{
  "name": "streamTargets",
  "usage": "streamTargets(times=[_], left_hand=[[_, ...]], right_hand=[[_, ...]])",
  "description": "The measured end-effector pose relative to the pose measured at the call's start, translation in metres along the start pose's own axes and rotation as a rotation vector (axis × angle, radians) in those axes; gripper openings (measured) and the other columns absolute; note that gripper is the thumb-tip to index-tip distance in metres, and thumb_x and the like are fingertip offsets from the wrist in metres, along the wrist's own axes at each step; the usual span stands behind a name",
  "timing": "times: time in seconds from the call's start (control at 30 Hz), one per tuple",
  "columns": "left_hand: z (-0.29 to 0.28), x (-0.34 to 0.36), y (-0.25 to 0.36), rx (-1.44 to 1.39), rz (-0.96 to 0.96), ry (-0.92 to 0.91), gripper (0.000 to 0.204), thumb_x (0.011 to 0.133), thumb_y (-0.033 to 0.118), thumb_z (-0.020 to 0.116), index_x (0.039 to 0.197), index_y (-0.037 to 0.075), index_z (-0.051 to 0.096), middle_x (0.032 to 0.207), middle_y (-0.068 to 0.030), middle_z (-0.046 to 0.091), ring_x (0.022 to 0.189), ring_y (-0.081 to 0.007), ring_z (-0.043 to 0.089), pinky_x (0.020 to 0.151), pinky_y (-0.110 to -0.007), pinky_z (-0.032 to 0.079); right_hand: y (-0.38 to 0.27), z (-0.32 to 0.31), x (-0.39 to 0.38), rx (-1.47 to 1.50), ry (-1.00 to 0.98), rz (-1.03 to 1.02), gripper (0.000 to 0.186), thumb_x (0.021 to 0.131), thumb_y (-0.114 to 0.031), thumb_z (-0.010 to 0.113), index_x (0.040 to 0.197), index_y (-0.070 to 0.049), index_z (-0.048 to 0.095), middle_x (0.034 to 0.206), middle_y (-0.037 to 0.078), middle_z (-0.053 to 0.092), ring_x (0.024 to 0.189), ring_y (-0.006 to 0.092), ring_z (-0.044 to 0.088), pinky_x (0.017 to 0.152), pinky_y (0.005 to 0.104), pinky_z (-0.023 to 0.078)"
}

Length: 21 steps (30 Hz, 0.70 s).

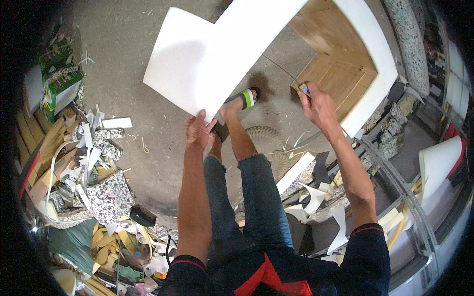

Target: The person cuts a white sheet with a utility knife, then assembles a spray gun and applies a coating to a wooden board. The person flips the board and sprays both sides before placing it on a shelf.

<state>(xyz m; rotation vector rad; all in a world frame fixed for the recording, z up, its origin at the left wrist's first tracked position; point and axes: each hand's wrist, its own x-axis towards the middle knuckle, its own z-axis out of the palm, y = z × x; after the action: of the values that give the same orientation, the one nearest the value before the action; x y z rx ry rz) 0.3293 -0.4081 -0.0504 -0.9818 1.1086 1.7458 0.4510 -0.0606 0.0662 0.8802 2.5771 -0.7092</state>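
Observation:
My left hand (197,132) grips the lower corner of a white foam sheet (185,64), its thumb lying on top. That sheet meets a long white padded strip (252,39) running up and to the right. Closed around the bluish handle of a long thin-bladed knife (284,70), my right hand (317,106) is over the opening of a wooden frame (340,74). The blade points up and left, its tip close to the strip's inner edge. White foam (382,54) also covers the frame's outer right side.
Foam offcuts (108,197) are heaped at the left, beside a green package (64,89). More scraps (316,197) lie at the right near a perforated metal rail (395,182). A coiled hose (266,133) rests on the concrete floor by my feet. A speckled foam roll (407,44) stands far right.

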Motion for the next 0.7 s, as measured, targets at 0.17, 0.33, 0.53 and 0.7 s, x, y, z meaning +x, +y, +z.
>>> streamTargets(times=[0.17,0.33,0.53,0.7], left_hand=[[-0.001,0.003,-0.004,-0.017,0.009,0.014,0.021,0.086,0.012,0.075,0.104,0.013,0.064,0.115,-0.0031,0.064,0.111,-0.0237,0.058,0.098,-0.056,0.046],[0.001,0.001,-0.007,0.022,0.024,0.022,0.029,0.083,0.014,0.078,0.108,0.014,0.063,0.117,-0.0035,0.063,0.111,-0.0244,0.058,0.098,-0.056,0.045],[0.010,-0.003,-0.002,-0.022,0.009,-0.027,0.026,0.085,0.014,0.076,0.106,0.014,0.059,0.115,-0.0045,0.062,0.111,-0.0244,0.057,0.098,-0.057,0.047],[0.020,-0.006,-0.003,0.014,0.016,0.008,0.026,0.087,0.015,0.073,0.109,0.014,0.058,0.119,-0.0050,0.060,0.114,-0.0250,0.055,0.098,-0.058,0.047]], right_hand=[[-0.024,0.012,0.029,0.007,0.028,-0.057,0.023,0.092,-0.022,0.061,0.107,-0.005,0.057,0.088,0.022,0.066,0.076,0.0422,0.066,0.062,0.0497,0.052],[-0.021,0.011,0.023,0.004,0.013,-0.057,0.024,0.092,-0.023,0.061,0.107,-0.005,0.057,0.087,0.022,0.066,0.075,0.0421,0.067,0.062,0.0495,0.052],[-0.017,0.005,0.018,-0.026,0.075,-0.113,0.023,0.093,-0.024,0.060,0.107,-0.006,0.057,0.086,0.021,0.067,0.074,0.0421,0.067,0.061,0.0504,0.052],[-0.045,0.009,0.044,0.015,0.020,-0.097,0.023,0.093,-0.024,0.061,0.106,-0.006,0.057,0.084,0.021,0.065,0.073,0.0412,0.067,0.060,0.0493,0.052]])
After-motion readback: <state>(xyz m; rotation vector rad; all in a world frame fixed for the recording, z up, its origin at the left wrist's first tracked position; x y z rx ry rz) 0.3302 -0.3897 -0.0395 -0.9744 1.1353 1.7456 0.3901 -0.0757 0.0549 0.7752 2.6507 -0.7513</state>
